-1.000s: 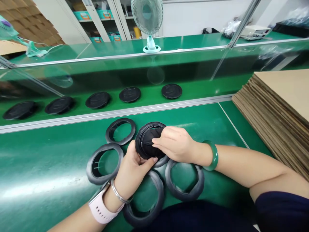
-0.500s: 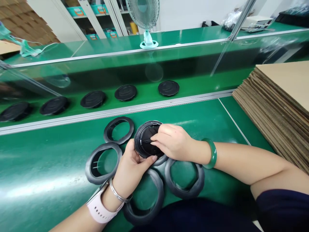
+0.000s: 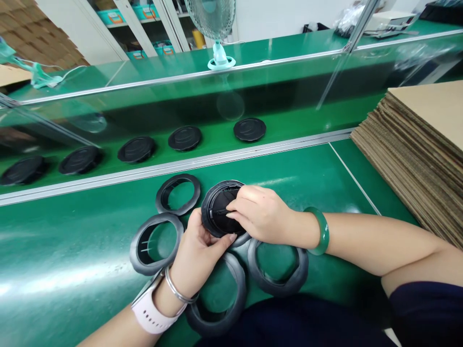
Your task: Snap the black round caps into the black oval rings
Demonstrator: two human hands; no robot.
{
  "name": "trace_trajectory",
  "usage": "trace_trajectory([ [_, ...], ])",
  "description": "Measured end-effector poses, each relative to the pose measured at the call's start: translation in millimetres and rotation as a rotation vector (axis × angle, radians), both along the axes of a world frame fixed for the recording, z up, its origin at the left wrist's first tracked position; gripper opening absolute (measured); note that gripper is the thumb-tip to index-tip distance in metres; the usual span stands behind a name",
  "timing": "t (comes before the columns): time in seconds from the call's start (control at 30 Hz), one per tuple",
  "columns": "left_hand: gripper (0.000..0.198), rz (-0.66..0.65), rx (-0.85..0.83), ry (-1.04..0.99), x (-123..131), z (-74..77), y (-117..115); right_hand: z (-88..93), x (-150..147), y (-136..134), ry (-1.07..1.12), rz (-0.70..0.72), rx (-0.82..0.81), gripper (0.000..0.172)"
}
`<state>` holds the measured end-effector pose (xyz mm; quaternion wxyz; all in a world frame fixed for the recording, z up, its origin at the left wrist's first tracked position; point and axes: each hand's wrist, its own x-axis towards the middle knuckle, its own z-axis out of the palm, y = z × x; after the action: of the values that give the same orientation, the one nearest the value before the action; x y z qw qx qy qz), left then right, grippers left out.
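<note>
A round black part (image 3: 217, 217) is held above the green table, its inner side facing up. My left hand (image 3: 202, 250) grips its lower left rim, with the thumb along the near edge. The fingers of my right hand (image 3: 256, 212) are pinched at a small bar in the middle of the part; their tips partly cover it. Around my hands lie several dark rings: one at the back (image 3: 196, 190), one at the left (image 3: 138, 260), one in front (image 3: 237, 294) and one at the right (image 3: 300, 274). Another ring shows partly beneath the held part.
Several black discs (image 3: 249, 129) lie in a row on the green strip (image 3: 296, 120) behind the metal rail (image 3: 282, 146). A tall stack of cardboard sheets (image 3: 415, 144) stands at the right. A fan (image 3: 213, 19) is on the ledge behind the clear panel.
The view has shifted slightly. Both hands keep the same hold on the round black part, and the rings lie as before.
</note>
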<state>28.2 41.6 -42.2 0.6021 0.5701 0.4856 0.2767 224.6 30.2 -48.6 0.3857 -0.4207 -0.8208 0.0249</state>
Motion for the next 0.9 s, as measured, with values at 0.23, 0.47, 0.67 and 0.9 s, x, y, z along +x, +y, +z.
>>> trace_trajectory([
  [0.23, 0.065, 0.015, 0.014, 0.035, 1.5, 4.3, 1.3, 2.4, -0.6, -2.8, -0.088, 0.002, 0.026, 0.030],
  [0.47, 0.064, -0.004, -0.009, -0.009, -0.3, 2.5, 2.3, 3.8, 4.0, -2.2, -0.073, 0.004, 0.064, 0.028],
  [0.67, 0.067, -0.018, -0.032, 0.017, -1.4, 1.3, 3.1, 1.5, 4.6, -0.8, -0.110, 0.013, 0.095, 0.029],
  [0.9, 0.064, 0.010, -0.001, 0.064, 0.6, 5.3, 0.6, 6.0, 0.6, -0.7, -0.191, 0.006, 0.022, 0.030],
])
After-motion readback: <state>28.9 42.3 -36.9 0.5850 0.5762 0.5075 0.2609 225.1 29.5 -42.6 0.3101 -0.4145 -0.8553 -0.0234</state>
